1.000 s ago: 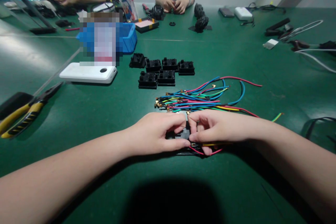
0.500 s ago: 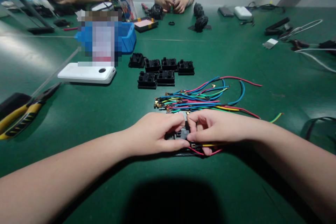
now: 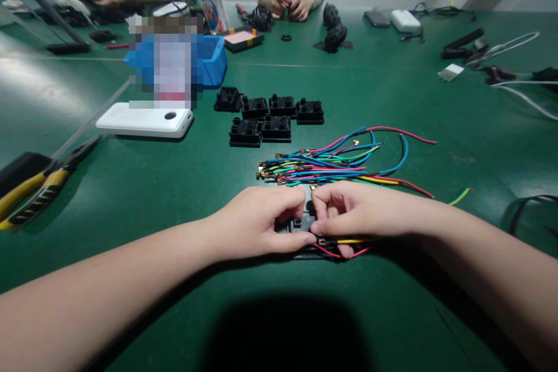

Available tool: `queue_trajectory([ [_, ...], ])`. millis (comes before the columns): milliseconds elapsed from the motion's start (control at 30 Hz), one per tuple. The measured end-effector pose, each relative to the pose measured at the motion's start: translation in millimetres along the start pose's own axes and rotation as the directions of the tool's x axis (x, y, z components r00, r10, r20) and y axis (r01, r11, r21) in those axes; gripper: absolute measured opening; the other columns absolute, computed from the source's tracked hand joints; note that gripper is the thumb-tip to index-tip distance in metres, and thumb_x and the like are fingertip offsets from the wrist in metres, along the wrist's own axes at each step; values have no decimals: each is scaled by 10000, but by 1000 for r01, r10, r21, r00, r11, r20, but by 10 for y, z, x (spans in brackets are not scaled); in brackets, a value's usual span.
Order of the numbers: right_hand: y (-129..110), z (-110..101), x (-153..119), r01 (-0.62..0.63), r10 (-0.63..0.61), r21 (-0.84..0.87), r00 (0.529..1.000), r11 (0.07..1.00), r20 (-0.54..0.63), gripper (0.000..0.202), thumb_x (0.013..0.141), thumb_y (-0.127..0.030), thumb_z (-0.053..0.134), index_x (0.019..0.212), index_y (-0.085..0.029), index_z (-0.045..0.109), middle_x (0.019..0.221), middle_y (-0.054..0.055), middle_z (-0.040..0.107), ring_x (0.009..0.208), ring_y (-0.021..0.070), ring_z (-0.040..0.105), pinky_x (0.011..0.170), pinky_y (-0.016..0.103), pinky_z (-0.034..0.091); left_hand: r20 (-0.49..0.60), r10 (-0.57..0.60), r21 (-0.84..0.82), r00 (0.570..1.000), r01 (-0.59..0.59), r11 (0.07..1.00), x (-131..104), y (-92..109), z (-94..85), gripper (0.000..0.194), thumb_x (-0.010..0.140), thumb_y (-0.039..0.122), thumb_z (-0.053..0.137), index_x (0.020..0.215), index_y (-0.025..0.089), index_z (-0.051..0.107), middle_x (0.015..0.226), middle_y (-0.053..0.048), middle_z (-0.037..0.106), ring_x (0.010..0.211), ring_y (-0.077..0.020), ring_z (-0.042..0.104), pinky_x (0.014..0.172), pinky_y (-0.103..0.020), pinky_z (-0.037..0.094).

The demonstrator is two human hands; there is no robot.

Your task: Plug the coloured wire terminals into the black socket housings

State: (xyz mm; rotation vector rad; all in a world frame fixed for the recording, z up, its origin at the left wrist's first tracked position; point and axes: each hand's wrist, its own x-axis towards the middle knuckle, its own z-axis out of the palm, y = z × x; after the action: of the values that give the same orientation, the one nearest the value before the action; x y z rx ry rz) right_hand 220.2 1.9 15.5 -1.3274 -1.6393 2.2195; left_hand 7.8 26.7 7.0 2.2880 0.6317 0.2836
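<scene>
Low in the middle of the view, a black plastic housing [image 3: 300, 224] lies on the green table between my two hands. My left hand [image 3: 265, 218] is closed around its left side, thumb along the near edge and index finger curled at the far edge. From the right, my right hand [image 3: 353, 209] pinches the housing with bent thumb and fingers; anything small between the fingertips is hidden. A yellow wire [image 3: 351, 241] with a metal terminal runs from the housing under my right hand. Nearer to me, a red wire [image 3: 328, 253] loops out of it.
Just beyond my hands lies a bundle of coloured wires [image 3: 322, 168] with brass terminals. Several similar black housings [image 3: 276, 128] stand behind it. Yellow-black pliers [image 3: 47, 186], a white power bank [image 3: 143, 120] and a blue bin [image 3: 213, 61] are left. Two people sit across the table.
My hands keep the same grip on the housing, with only a very slight shift of the fingers. The whole view has moved slightly.
</scene>
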Motion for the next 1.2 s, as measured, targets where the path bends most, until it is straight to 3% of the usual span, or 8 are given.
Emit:
queue_trajectory([
  [300,26,-34,-3,-1,2,-60,1000,998,21,259,842,-393,633,824,-207,453,498,-66,585,397,76,504,383,150,334,12,14,2,1000,-14,1000,4,22,-16,237,837,333,618,744,181,463,649,65,465,568,-83,404,537,-200,284],
  [500,-5,-35,-15,-6,6,8,998,1000,55,292,821,-405,662,811,-208,448,497,-65,591,371,68,481,363,139,292,6,17,23,1000,-18,1000,-10,17,-8,234,838,330,615,744,182,460,639,68,458,553,-80,391,538,-197,279],
  [767,-2,-16,-19,-5,5,-12,1000,1000,20,242,843,-356,643,808,-203,459,502,-62,609,390,58,477,384,138,342,3,47,8,999,-47,999,-14,-29,7,339,854,483,590,760,179,473,651,51,493,563,-90,409,533,-204,279],
  [1200,7,-10,-14,-13,13,14,1000,1000,23,219,847,-327,630,817,-204,451,504,-65,601,388,63,493,383,140,332,13,1,7,1000,-1,1000,-15,26,-14,278,845,390,611,737,178,467,643,58,475,564,-85,410,527,-195,279],
])
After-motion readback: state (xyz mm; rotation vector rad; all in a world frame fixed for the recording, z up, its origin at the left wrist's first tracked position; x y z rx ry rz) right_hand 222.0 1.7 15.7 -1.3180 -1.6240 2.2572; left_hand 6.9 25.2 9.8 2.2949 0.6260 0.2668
